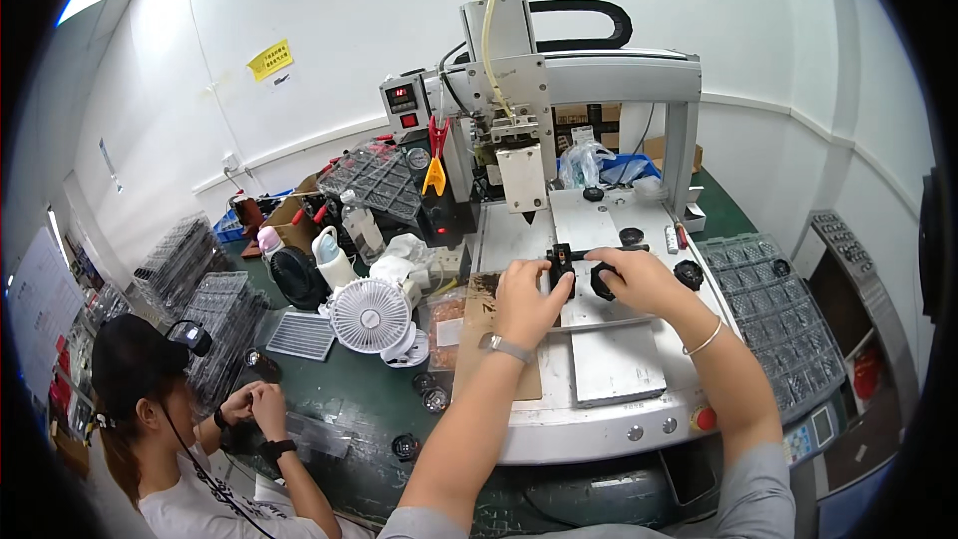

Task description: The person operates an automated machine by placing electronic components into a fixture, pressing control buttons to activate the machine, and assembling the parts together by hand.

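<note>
On the white bed of a bench-top machine, my left hand (527, 301) has its thumb and fingers closed about the near side of a small upright black block (562, 259). Opposite it, my right hand (644, 282) pinches a round black knob-like part (601, 281), with the fingertips partly hiding it. A dark bar (575, 255) runs from the block beneath the right fingers. More round black parts, one (688, 274) right of my right hand and another (631, 237) behind it, sit on the bed. Above and behind the block hangs the machine's pointed black nozzle (530, 219).
Clear plastic trays (773, 314) lie at the right. A red button (705, 418) is on the machine's front. A white fan (370, 316), bottles and a tray stack (212, 319) crowd the left. A co-worker (170, 429) in a black cap works at lower left.
</note>
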### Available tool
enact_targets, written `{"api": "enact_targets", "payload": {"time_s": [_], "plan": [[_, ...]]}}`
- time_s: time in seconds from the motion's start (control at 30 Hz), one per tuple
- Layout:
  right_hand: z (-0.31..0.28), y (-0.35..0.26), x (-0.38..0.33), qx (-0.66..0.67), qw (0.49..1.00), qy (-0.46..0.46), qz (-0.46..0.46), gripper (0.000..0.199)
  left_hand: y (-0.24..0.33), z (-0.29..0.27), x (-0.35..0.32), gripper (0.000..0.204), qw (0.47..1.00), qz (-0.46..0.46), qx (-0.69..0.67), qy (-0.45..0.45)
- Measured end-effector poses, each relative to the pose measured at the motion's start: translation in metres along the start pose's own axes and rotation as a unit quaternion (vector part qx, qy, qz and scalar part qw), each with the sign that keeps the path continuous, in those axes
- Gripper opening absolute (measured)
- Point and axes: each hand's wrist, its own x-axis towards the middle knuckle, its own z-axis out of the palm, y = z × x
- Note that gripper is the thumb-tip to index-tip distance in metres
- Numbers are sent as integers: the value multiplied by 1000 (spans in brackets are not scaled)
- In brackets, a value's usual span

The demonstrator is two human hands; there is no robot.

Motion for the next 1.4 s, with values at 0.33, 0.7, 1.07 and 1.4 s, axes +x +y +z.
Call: {"api": "enact_targets", "payload": {"time_s": [0.33, 0.7, 1.07, 1.4], "plan": [[-2, -10, 20, -50, 988, -139, -48, 27, 16, 4, 16, 23, 987, -92, -127, -30], [25, -41, 78, -201, 969, -136, 44, 20, 25, -16, 4, 17, 972, 146, -51, 175], [40, -51, 70, -225, 964, -142, 20, 19, 29, -25, -1, 18, 966, 166, -49, 192], [66, -54, 77, -289, 942, -163, 54, 55, 20, -27, 1, 18, 962, 171, -69, 201]]}}
